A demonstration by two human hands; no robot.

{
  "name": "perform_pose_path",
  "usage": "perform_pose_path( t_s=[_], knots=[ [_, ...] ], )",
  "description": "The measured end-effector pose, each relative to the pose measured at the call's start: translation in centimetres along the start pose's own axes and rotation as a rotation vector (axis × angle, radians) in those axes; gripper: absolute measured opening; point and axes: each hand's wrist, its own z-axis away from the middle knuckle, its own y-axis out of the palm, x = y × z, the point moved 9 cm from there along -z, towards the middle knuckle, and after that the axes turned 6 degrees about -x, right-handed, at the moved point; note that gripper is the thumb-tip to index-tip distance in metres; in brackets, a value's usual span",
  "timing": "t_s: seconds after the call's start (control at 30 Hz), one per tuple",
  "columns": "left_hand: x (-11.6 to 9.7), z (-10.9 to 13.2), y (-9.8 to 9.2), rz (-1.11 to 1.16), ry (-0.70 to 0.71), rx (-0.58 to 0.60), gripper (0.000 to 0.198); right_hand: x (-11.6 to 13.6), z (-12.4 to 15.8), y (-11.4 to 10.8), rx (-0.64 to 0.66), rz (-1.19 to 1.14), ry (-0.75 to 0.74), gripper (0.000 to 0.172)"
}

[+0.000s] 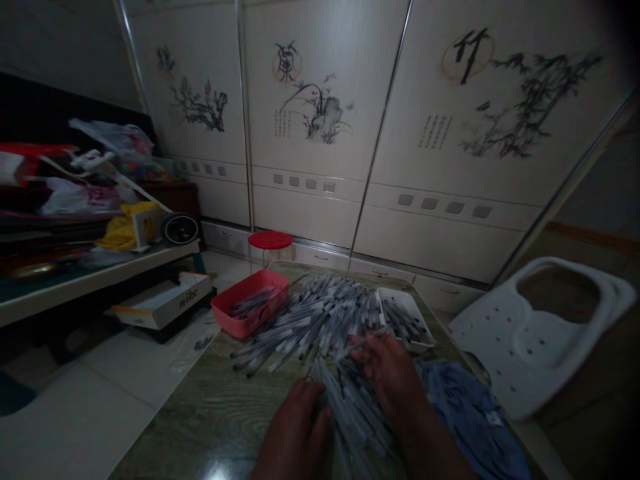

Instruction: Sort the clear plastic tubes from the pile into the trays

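Note:
A large heap of clear pens with dark tips [320, 310] spreads over the table, and a second bundle of pens [357, 413] lies nearer to me, between my hands. My left hand [300, 423] rests at the left edge of this near bundle, its fingers curled; whether it grips anything is hidden. My right hand [383, 363] is closed in a pinch on a pen [357, 345], just above the bundle's far end. At the heap's left stands a red basket [237, 323] with some pens in it. A white tray [420, 345] holding more pens is at the right.
Blue cloth [470, 413] lies on the table's right side. Beyond the wooden-patterned table [200, 413] are a red stool [270, 240] and sliding cabinet doors. A white plastic chair [520, 340] stands right; a cluttered bench [100, 273] and a Nike box [165, 300] are left.

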Motion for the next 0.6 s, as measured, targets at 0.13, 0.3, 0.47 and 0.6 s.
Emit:
perform_pose_path(
  t_s=[0.13,0.3,0.47,0.6],
  knots=[
    [0.0,0.1,-0.3,-0.018,-0.019,-0.012,0.037,-0.9,3.7,-3.2,-0.002,-0.108,0.058,0.035],
    [0.7,0.1,-0.9,-0.001,-0.015,-0.099,0.039,-2.7,6.5,-6.7,-0.055,-0.261,0.176,0.044],
    [-0.5,0.4,0.6,0.271,-0.042,-0.062,0.037,-3.1,8.1,-6.7,-0.046,-0.318,0.217,0.045],
    [-1.7,0.8,3.2,0.417,-0.082,0.087,0.041,-3.0,8.7,-5.5,0.032,-0.288,0.199,0.048]
  ],
)
